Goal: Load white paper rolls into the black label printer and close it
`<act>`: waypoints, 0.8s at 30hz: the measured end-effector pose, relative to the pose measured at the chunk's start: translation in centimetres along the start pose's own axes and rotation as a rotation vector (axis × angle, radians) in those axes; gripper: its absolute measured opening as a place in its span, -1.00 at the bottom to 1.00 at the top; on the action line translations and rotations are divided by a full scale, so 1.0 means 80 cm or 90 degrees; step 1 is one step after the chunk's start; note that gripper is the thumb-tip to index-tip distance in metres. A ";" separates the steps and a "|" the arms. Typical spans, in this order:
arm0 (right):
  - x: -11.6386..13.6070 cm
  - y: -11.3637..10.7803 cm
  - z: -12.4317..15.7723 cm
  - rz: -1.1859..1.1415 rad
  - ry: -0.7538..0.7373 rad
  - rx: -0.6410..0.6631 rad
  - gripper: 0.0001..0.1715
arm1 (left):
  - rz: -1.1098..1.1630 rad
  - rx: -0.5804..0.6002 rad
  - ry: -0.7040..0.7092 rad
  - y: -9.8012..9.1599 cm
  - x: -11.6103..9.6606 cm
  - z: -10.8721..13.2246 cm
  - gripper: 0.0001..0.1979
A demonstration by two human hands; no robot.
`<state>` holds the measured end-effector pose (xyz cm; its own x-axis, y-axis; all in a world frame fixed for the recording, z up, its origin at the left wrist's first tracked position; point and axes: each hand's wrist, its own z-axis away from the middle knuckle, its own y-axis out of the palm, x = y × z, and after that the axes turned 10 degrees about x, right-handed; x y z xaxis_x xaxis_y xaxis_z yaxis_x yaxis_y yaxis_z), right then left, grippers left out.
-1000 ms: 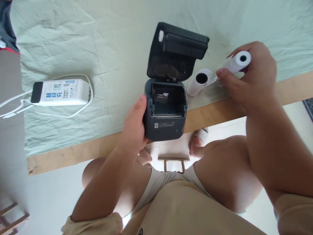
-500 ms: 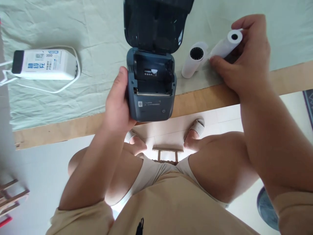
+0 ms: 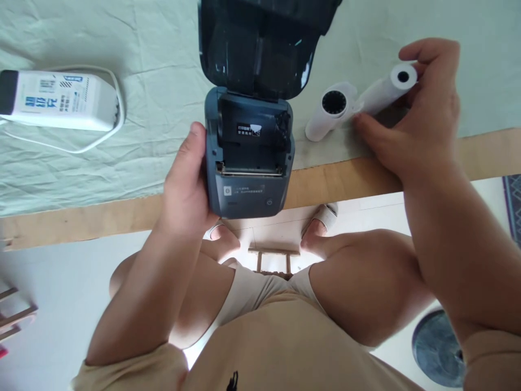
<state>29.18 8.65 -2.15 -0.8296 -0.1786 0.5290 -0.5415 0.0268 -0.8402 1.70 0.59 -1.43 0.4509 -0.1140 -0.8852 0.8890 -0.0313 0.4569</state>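
My left hand (image 3: 187,182) is closed on the left side of a dark blue portable printer (image 3: 249,190), near the table edge. Its black lid (image 3: 260,49) stands open, tipped away from me, and the paper bay inside holds no roll. To the right, a white paper roll (image 3: 382,93) with a small dark core lies slanted on the cloth. My right hand (image 3: 427,103) grips this roll, thumb at its near end and fingers curled behind it, partly hidden. A second white paper roll (image 3: 319,122) with a wider black core leans beside it, its loose paper edge touching the first roll.
A white charger box (image 3: 61,103) with blue print and a white cable (image 3: 95,144) lies at the left. Pale green cloth (image 3: 158,108) covers the table, leaving a bare wooden edge (image 3: 101,220). Below are my legs, a wooden stool bar (image 3: 273,252) and a dark round object (image 3: 437,347).
My view has shifted, so the charger sits further left and the rolls further right. The printer looks slightly larger and lower. Both hands keep the same grips.
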 end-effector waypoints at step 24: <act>-0.013 -0.002 0.010 0.057 -0.071 0.029 -0.29 | -0.042 0.037 -0.118 -0.024 -0.013 0.014 -0.56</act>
<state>30.24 8.05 -2.68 -0.8527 -0.2860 0.4371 -0.4568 0.0026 -0.8895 -0.55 -0.36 -1.27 0.3651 -0.2912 -0.8843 0.9075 -0.1006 0.4078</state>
